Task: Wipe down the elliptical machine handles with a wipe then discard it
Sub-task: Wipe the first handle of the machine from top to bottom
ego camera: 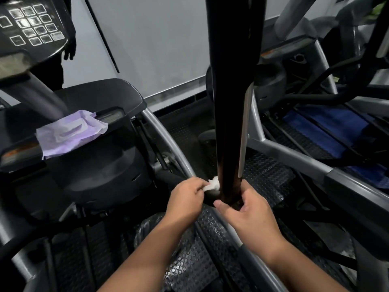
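Observation:
A long black elliptical handle (229, 102) runs from the top of the view down to my hands. My left hand (185, 197) pinches a crumpled white wipe (212, 184) and presses it against the left side of the handle's lower end. My right hand (250, 209) wraps around the same lower end from the right, with the thumb across the front. A grey metal strip (245, 131) runs along the handle's right side.
A purple wipes pack (69, 133) lies on the black console shelf (117, 95) at left, below a keypad panel (31, 24). Grey frame tubes (168, 142) and black studded floor mats (189, 260) lie below. Another machine with blue parts (324, 127) stands at right.

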`<state>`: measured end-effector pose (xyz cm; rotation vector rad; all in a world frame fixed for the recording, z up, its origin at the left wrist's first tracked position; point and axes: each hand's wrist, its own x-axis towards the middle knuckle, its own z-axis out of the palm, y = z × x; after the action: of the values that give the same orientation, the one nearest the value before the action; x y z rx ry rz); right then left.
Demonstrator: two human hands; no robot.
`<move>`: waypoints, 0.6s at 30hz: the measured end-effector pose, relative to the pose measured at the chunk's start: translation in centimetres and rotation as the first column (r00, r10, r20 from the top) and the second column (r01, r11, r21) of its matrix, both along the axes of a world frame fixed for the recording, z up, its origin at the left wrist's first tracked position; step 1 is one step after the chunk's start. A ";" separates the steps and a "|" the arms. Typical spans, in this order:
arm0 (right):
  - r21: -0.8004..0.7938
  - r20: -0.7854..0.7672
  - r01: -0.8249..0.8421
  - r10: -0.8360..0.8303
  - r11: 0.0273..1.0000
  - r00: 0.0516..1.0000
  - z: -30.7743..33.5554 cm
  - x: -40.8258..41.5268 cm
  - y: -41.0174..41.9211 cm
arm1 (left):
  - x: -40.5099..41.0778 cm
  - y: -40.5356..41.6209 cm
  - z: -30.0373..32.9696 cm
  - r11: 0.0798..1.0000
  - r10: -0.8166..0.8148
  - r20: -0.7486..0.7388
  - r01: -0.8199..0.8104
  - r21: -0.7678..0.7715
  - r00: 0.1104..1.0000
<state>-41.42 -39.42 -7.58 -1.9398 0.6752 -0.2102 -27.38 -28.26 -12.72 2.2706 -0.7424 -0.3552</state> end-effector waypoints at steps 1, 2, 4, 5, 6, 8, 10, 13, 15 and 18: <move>0.000 -0.003 -0.002 0.002 1.000 1.000 0.0 0.0 0.0 | 0.8 0.3 -0.5 0.998 0.061 -0.003 -0.061 0.013 0.998; 0.003 -0.006 -0.005 0.005 1.000 1.000 0.0 0.0 -0.1 | 1.5 0.5 -0.8 0.992 0.123 -0.009 -0.123 0.031 0.992; 0.006 -0.007 -0.006 0.006 1.000 1.000 0.1 0.0 -0.1 | 1.9 0.5 -0.9 0.984 0.163 0.012 -0.164 0.068 0.986; 0.005 -0.004 -0.005 0.005 1.000 1.000 0.1 0.0 0.0 | 1.7 0.3 -0.7 0.991 0.111 0.040 -0.114 0.073 0.993; 0.003 0.001 -0.005 0.005 1.000 1.000 0.1 0.0 0.0 | 1.1 0.1 -0.5 0.998 0.036 0.063 -0.040 0.058 0.997; 0.006 0.011 -0.002 0.002 1.000 1.000 0.0 0.1 0.0 | 0.0 0.3 -0.4 0.998 -0.062 0.043 0.063 -0.016 0.997; 0.009 0.010 0.001 -0.001 1.000 1.000 -0.1 0.2 0.0 | 0.7 1.0 -1.1 0.997 0.004 -0.020 -0.005 -0.078 1.000; -0.001 -0.002 -0.003 0.003 1.000 1.000 -0.1 0.2 -0.1 | 3.7 1.4 -2.2 0.978 0.209 -0.063 -0.208 0.017 0.976; 0.000 -0.001 -0.007 0.007 1.000 1.000 -0.1 0.2 -0.1 | 4.0 1.1 -2.2 0.974 0.212 0.007 -0.212 0.084 0.977; 0.011 0.015 -0.005 0.004 1.000 1.000 -0.2 0.4 -0.1 | 1.9 0.6 -1.3 0.999 0.050 0.062 -0.050 -0.004 0.997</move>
<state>-41.04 -39.52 -7.76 -1.9274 0.6604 -0.2181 -25.43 -27.68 -14.02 2.3020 -0.7152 -0.2613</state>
